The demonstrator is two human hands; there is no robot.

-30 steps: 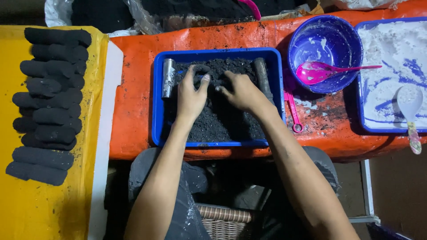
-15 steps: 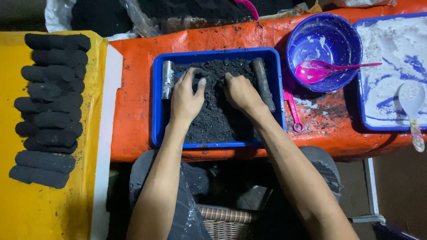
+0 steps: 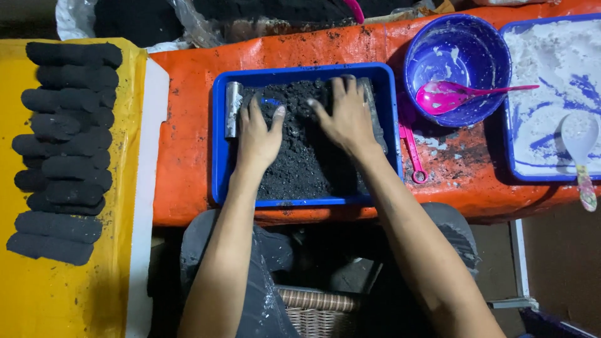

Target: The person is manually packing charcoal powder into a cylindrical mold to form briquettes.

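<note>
A blue tray point(image 3: 219, 156) on the orange sheet holds a heap of black crumbly powder point(image 3: 300, 169). My left hand point(image 3: 258, 134) lies flat on the powder at the tray's left, fingers apart, just right of a short metal tube point(image 3: 233, 109). My right hand point(image 3: 346, 116) presses flat on the powder at the upper right, fingers spread toward the far rim and covering most of a dark rod point(image 3: 377, 125). Neither hand grips anything.
Several black pressed cylinders point(image 3: 62, 150) lie in rows on the yellow sheet at left. A blue bowl point(image 3: 457, 50) with a pink spoon point(image 3: 463, 97) stands to the right. Further right, a blue tray of white powder point(image 3: 557, 75) holds a white spoon point(image 3: 579, 150). A pink tool point(image 3: 413, 156) lies beside the tray.
Both hands have flattened and slid away from me across the powder. The right hand has moved up and right over the dark rod; the left fingers have straightened.
</note>
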